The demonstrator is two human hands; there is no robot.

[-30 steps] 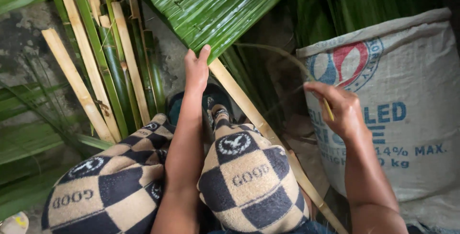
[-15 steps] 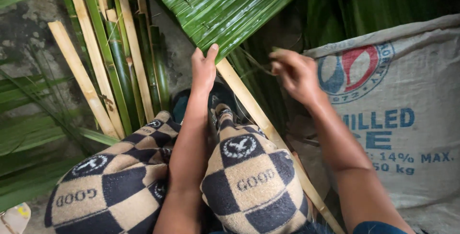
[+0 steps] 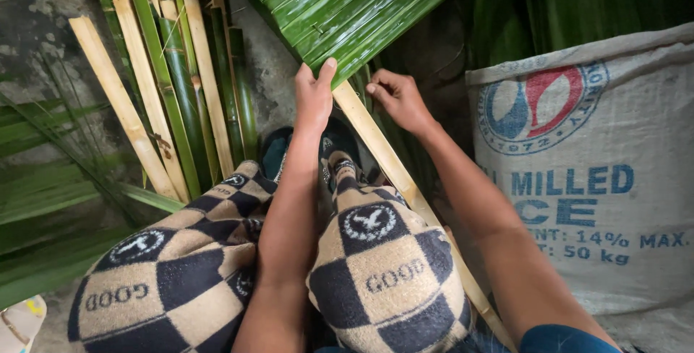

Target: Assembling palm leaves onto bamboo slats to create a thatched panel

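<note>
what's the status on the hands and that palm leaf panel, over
Left hand flat on lower edge of palm leaf panel. Right hand curled at pale stick beneath it. Nothing between them; white sack off right.

Single view, head-mounted, looking steeply down and a bit forward over the person's own lap. Close range: checkered trousers (image 3: 217, 281) fill the bottom edge, both forearms run up mid-frame. Left hand (image 3: 314, 100) and right hand (image 3: 401, 100) sit just above centre. Woven palm-leaf panel (image 3: 347, 6) at top, printed sack (image 3: 593, 172) at the right edge, split bamboo slats (image 3: 159, 78) upper left.
</note>
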